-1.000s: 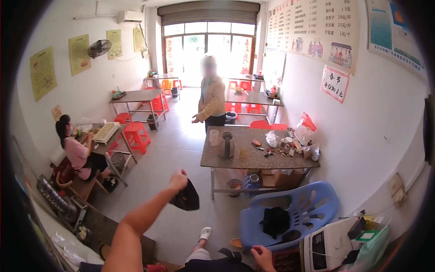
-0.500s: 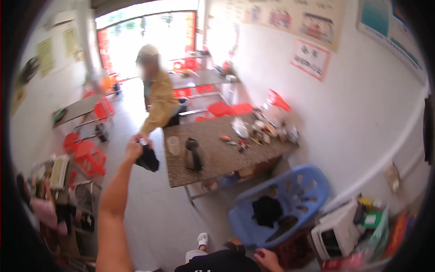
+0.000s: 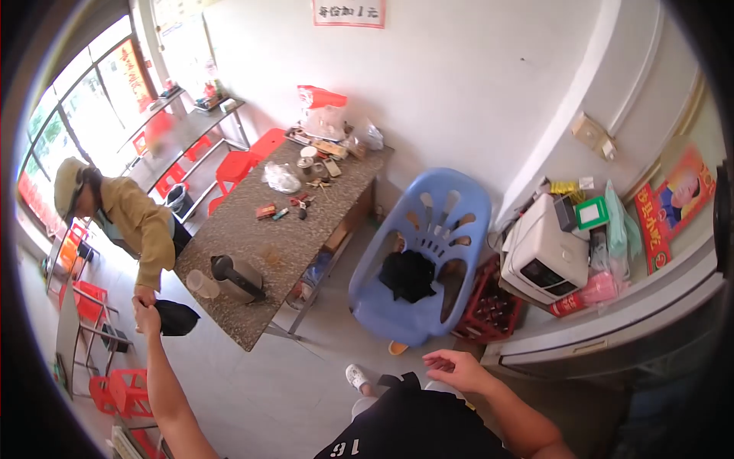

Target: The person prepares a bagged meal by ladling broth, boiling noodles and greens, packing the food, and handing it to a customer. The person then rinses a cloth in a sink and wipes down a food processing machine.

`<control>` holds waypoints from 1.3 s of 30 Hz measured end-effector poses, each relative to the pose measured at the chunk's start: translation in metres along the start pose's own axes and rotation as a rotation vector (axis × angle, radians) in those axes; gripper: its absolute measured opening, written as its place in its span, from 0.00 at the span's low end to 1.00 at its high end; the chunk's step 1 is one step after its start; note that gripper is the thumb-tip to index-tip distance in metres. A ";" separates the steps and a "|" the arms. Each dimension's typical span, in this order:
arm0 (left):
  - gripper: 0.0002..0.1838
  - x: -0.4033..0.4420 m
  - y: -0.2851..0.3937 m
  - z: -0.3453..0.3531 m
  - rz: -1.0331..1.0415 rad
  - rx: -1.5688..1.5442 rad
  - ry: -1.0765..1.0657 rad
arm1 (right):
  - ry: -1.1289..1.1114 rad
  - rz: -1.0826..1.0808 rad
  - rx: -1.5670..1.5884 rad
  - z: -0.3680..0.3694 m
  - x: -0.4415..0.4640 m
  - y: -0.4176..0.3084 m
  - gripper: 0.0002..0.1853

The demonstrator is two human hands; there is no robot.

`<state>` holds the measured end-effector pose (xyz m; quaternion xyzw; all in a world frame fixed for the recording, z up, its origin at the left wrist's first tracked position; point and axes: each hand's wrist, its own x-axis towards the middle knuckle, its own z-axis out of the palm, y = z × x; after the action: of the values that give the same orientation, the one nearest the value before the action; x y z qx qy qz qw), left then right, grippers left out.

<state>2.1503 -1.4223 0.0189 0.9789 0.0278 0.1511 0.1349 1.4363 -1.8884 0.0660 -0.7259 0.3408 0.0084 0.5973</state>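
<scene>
Stretched far out to the left, my left hand [image 3: 146,314] is closed at the edge of a limp black bag-like thing [image 3: 177,318], which hangs beside the table's near corner. The sleeved hand [image 3: 145,294] of a person in a tan jacket and cap [image 3: 126,210] meets my fingers there; whether that hand also grips the black thing is hidden. My right hand [image 3: 459,371] hovers by my black apron [image 3: 417,424], fingers loosely extended and nothing in them. In front of it stands a blue plastic chair [image 3: 367,294] with a crumpled black item [image 3: 409,275] on its seat.
A speckled table [image 3: 252,229] bears a kettle [image 3: 237,277], a clear plastic cup [image 3: 202,284], a plastic bag [image 3: 281,178] and small clutter. Red stools [image 3: 233,167] stand beyond. To the right are a crate of bottles [image 3: 489,310] and a white appliance [image 3: 547,249].
My view has swung right and down, so the table and person sit farther left. My left hand still holds the black thing at the person's hand. More of my right hand shows.
</scene>
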 end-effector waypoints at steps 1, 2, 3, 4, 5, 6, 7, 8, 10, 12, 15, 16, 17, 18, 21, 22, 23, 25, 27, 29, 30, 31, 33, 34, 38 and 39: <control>0.32 -0.014 0.019 -0.012 -0.092 0.151 0.061 | -0.118 -0.081 0.072 -0.003 -0.012 -0.035 0.25; 0.32 -0.018 0.021 -0.005 -0.088 0.155 0.059 | -0.243 -0.169 0.141 -0.005 -0.026 -0.073 0.26; 0.34 -0.026 0.023 0.004 -0.097 0.168 0.243 | -0.379 -0.364 0.252 -0.005 -0.038 -0.102 0.25; 0.37 -0.036 0.029 0.006 -0.105 0.180 0.430 | -0.514 -0.562 0.364 -0.006 -0.049 -0.133 0.24; 0.38 -0.055 0.036 0.011 -0.148 0.082 0.393 | -0.726 -0.621 0.476 -0.015 -0.063 -0.169 0.21; 0.40 -0.072 0.026 0.041 -0.121 0.060 0.417 | -0.933 -0.680 0.587 -0.020 -0.074 -0.196 0.17; 0.43 -0.107 0.025 0.060 -0.112 0.063 0.273 | -0.920 -0.690 0.591 -0.019 -0.081 -0.196 0.17; 0.46 -0.162 0.047 0.064 -0.141 0.042 0.128 | -1.028 -0.864 0.620 -0.019 -0.090 -0.194 0.14; 0.50 -0.270 0.048 0.114 0.129 0.137 -0.087 | -1.077 -1.063 0.625 -0.029 -0.114 -0.182 0.10; 0.55 -0.397 0.066 0.123 0.388 0.027 -0.431 | -0.984 -1.244 0.665 -0.052 -0.144 -0.159 0.04; 0.49 -0.582 0.098 0.115 0.693 -0.098 -0.818 | -0.945 -1.195 0.733 -0.097 -0.209 -0.113 0.04; 0.47 -0.631 0.112 0.101 0.764 -0.200 -0.959 | -0.966 -1.129 0.820 -0.111 -0.231 -0.097 0.05; 0.44 -0.676 0.124 0.094 0.923 -0.264 -1.008 | -0.930 -1.149 0.810 -0.129 -0.252 -0.080 0.05; 0.41 -0.713 0.139 0.088 1.087 -0.325 -1.055 | -0.912 -1.168 0.732 -0.149 -0.270 -0.061 0.06; 0.34 -0.785 0.191 0.065 0.921 -0.330 -1.430 | -0.696 -1.306 0.531 -0.210 -0.348 -0.017 0.08; 0.34 -0.797 0.203 0.082 0.998 -0.291 -1.452 | -0.560 -1.385 0.408 -0.228 -0.376 -0.002 0.09; 0.32 -0.806 0.204 0.116 1.166 -0.250 -1.343 | -0.190 -1.489 0.120 -0.243 -0.402 0.019 0.09; 0.28 -0.831 0.240 0.094 1.336 -0.102 -1.239 | 0.335 -1.490 0.172 -0.255 -0.461 0.057 0.18; 0.27 -0.828 0.294 0.149 1.432 0.015 -1.367 | 0.663 -1.418 0.241 -0.265 -0.527 0.080 0.22; 0.27 -0.875 0.387 0.195 1.429 0.186 -1.543 | 0.633 -1.490 0.352 -0.280 -0.578 0.090 0.24; 0.27 -0.899 0.382 0.199 1.408 0.285 -1.624 | 0.736 -1.447 0.364 -0.269 -0.585 0.100 0.24; 0.27 -0.927 0.360 0.183 1.379 0.362 -1.700 | 0.765 -1.661 0.470 -0.261 -0.587 0.109 0.25; 0.26 -0.952 0.391 0.165 1.609 0.318 -1.679 | 0.880 -1.863 0.528 -0.253 -0.597 0.121 0.27; 0.26 -1.014 0.419 0.107 1.782 0.197 -1.634 | 0.890 -1.925 0.588 -0.254 -0.607 0.124 0.29; 0.23 -1.148 0.460 0.070 1.861 0.083 -1.821 | 0.966 -1.618 0.526 -0.250 -0.681 0.163 0.33; 0.23 -1.178 0.470 0.052 1.932 0.162 -1.792 | 0.964 -1.676 0.495 -0.255 -0.686 0.170 0.34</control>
<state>1.0504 -1.9997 -0.2403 0.3701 -0.7668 -0.5121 -0.1135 0.7227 -1.7875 0.2800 -0.5129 -0.0834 -0.7826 0.3429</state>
